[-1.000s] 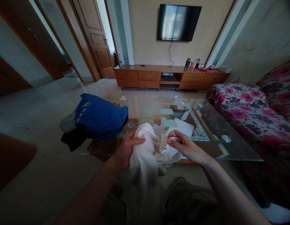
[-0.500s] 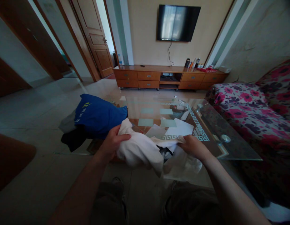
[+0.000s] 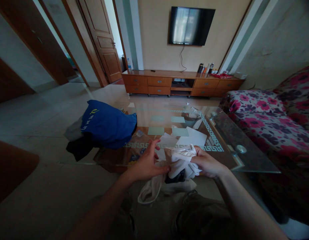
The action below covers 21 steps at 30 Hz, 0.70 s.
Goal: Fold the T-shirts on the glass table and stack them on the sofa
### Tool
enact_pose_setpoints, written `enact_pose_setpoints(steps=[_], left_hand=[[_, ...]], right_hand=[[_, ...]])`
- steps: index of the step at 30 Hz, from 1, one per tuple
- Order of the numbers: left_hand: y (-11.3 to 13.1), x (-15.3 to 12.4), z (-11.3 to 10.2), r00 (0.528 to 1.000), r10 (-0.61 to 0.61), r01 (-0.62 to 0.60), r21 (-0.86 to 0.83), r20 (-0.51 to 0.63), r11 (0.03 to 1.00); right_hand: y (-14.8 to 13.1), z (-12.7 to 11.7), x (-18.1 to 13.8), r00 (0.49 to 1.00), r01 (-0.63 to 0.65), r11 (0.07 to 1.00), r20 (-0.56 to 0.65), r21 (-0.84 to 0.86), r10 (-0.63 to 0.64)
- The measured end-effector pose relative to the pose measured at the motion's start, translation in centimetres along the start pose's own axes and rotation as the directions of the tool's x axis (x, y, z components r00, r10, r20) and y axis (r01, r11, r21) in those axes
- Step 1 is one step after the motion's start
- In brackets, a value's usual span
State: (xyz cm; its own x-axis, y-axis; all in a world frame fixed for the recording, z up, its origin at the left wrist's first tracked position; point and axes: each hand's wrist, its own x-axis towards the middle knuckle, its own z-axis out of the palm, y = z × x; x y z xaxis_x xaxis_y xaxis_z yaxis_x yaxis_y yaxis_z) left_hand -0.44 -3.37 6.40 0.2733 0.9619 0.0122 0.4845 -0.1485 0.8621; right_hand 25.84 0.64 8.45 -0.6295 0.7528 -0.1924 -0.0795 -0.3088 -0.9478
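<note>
A white cloth garment [image 3: 178, 160] with a dark patch on it hangs bunched over the near edge of the glass table [image 3: 254, 163]. My right hand [image 3: 208, 163] is closed on its gathered right side. To the left of it, my left hand [image 3: 148, 161] is open, fingers apart, its thumb tip close to the cloth; whether they touch I cannot tell. A loose white loop of the fabric dangles below that hand. Further left, a blue garment [image 3: 109, 125] with yellow and white print lies heaped with black cloth [image 3: 79, 146] and grey cloth [image 3: 74, 130].
White papers [image 3: 191, 137] and a small basket [image 3: 190, 118] show at the table's middle and far right. A flowered sofa [image 3: 261, 125] stands to the right. Beyond the table is a wooden TV cabinet [image 3: 159, 81] with bottles on its right part.
My left hand has let go of the white garment and its fingers have spread. The cloth, stretched between both hands before, is now bunched at my right hand.
</note>
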Motion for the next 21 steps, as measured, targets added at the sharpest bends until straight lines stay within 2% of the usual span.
enact_pose_setpoints(steps=[2, 4, 6, 7, 9, 11, 14, 16, 18, 19, 21], left_hand=[[0.1, 0.1, 0.6, 0.991, 0.132, -0.132, 0.033, -0.007, 0.991], [0.2, 0.1, 0.8, 0.975, 0.197, -0.203, 0.056, 0.102, 0.978], [0.2, 0.3, 0.6, 0.967, 0.146, -0.162, 0.066, 0.207, 0.984], [0.1, 0.4, 0.4, 0.970, 0.098, -0.118, 0.078, 0.224, 0.990], [0.0, 0.6, -0.1, 0.981, 0.022, -0.042, 0.101, 0.193, 0.994], [0.0, 0.8, -0.6, 0.990, 0.007, -0.019, 0.085, 0.140, 0.996], [0.0, 0.8, -1.2, 0.998, 0.002, 0.000, -0.020, 0.063, 1.000], [0.1, 0.6, -1.4, 0.998, -0.027, 0.032, -0.072, 0.059, 0.997], [0.1, 0.4, -1.6, 0.989, -0.063, 0.075, -0.084, 0.134, 0.994], [0.1, 0.3, -1.6, 0.975, -0.077, 0.096, -0.079, 0.208, 0.992], [0.0, 0.1, -1.8, 0.916, -0.104, 0.133, -0.048, 0.387, 0.990]], right_hand=[[0.3, -0.1, -0.2, 0.999, -0.012, 1.000, 0.052, 0.001, 0.012], [0.5, -0.3, -0.4, 0.999, -0.008, 1.000, 0.052, 0.017, 0.008], [0.6, -0.6, -0.6, 1.000, 0.008, 0.999, -0.021, 0.050, -0.007], [0.5, -0.7, -0.6, 0.997, 0.023, 0.997, -0.075, 0.068, -0.017], [0.2, -0.9, -0.7, 0.984, 0.058, 0.993, -0.175, 0.098, -0.041], [-0.3, -0.9, -0.7, 0.971, 0.093, 0.989, -0.232, 0.115, -0.064], [-0.7, -1.0, -0.7, 0.965, 0.118, 0.986, -0.246, 0.120, -0.085], [-0.8, -1.0, -0.8, 0.964, 0.122, 0.985, -0.249, 0.120, -0.089], [-0.7, -1.1, -0.8, 0.963, 0.120, 0.985, -0.255, 0.123, -0.085], [-0.7, -1.1, -0.9, 0.962, 0.118, 0.985, -0.261, 0.126, -0.082], [-0.5, -1.2, -0.9, 0.959, 0.119, 0.984, -0.273, 0.134, -0.078]])
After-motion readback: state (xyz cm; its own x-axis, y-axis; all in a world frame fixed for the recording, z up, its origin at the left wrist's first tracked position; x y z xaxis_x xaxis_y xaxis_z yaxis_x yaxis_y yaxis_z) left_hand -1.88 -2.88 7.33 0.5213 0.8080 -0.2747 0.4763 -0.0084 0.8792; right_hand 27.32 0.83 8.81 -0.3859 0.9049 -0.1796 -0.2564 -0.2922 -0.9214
